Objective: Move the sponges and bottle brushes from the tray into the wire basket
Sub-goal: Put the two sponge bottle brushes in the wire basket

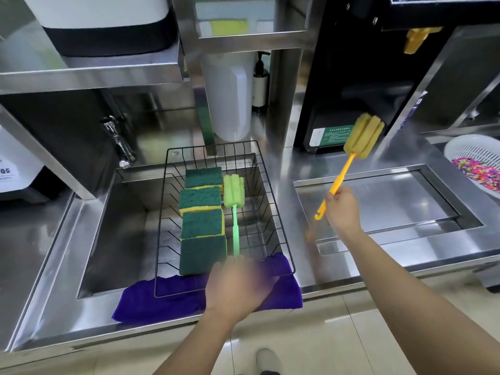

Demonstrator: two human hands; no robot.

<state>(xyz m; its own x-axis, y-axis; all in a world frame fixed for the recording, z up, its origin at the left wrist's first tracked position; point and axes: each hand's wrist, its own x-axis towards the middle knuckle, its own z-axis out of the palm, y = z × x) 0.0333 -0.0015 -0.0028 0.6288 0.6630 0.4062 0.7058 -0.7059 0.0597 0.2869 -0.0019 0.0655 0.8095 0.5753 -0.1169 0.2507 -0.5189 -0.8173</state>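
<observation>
Green-and-yellow sponges (201, 220), green brush (234, 201), yellow brush (359, 142), black basket (273, 190), seemingly purple cloth (162, 296)

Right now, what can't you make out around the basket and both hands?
- Head view: left hand is motion-blurred and covers the green brush handle's end, so its grip is unclear.
- Purple cloth hides the wire basket front base.
- Machine label: print too small.

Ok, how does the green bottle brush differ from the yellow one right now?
The green bottle brush lies flat in the wire basket beside the four sponges; the yellow bottle brush is in the air over the tray, tilted head-up. The right hand grips the yellow one's handle; the left hand sits at the green handle's end, too blurred to judge grip. Both have ribbed foam heads on plastic handles.
</observation>
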